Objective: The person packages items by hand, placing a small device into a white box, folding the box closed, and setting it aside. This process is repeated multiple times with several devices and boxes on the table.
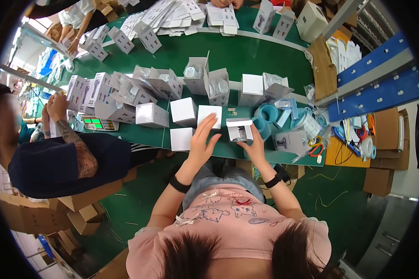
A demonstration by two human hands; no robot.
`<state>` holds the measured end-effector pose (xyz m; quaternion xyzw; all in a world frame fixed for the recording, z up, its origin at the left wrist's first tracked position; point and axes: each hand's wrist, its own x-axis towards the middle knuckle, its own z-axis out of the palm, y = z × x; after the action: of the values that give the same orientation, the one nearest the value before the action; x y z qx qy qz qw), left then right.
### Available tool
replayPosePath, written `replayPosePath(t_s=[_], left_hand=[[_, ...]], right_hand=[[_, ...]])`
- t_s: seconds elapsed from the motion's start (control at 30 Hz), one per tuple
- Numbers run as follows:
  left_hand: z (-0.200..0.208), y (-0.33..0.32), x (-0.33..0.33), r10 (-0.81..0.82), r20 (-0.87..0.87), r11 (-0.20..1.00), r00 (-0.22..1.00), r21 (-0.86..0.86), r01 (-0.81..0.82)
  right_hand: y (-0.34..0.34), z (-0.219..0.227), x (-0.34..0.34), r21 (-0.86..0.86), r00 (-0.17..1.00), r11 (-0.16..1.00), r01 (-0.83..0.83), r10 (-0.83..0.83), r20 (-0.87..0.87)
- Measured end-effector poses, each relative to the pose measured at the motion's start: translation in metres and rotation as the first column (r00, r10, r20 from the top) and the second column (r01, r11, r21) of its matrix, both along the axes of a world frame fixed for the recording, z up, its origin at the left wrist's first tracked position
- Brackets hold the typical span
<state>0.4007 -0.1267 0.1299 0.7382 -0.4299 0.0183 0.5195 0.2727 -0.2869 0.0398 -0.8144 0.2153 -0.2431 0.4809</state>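
My left hand (pixel 203 140) has its fingers stretched out and spread, with the fingertips over a closed white box (pixel 209 112) at the table's front. Just right of it, my right hand (pixel 255 148) grips a small open white carton (pixel 239 123), thumb at its near side and fingers along its right side. Something dark and clear shows inside that carton; I cannot make out what. Left of my hands stand more closed white boxes (pixel 184 111). Behind them, several open cartons (pixel 218 88) hold items in clear bubble wrap.
Rolls of light-blue tape (pixel 268 112) and red-handled scissors (pixel 316 150) lie to the right on the green table (pixel 191 46). A co-worker in dark clothing (pixel 70 162) sits at my left by a scale with a lit green display (pixel 97 123). Flattened cartons (pixel 174 17) are piled across the table.
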Motion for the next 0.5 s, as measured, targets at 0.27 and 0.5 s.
replayPosePath(t_s=[0.27,0.5], left_hand=[[-0.041,-0.051,-0.016,-0.117,-0.295,0.991,0.948,0.029,0.131],[-0.058,-0.069,-0.032,0.007,-0.412,0.999,0.911,-0.045,-0.028]], right_hand=[[-0.006,0.023,-0.011,-0.217,0.981,0.976,-0.003,0.045,0.188],[-0.009,0.025,-0.008,-0.434,0.979,0.899,-0.054,0.134,0.156]])
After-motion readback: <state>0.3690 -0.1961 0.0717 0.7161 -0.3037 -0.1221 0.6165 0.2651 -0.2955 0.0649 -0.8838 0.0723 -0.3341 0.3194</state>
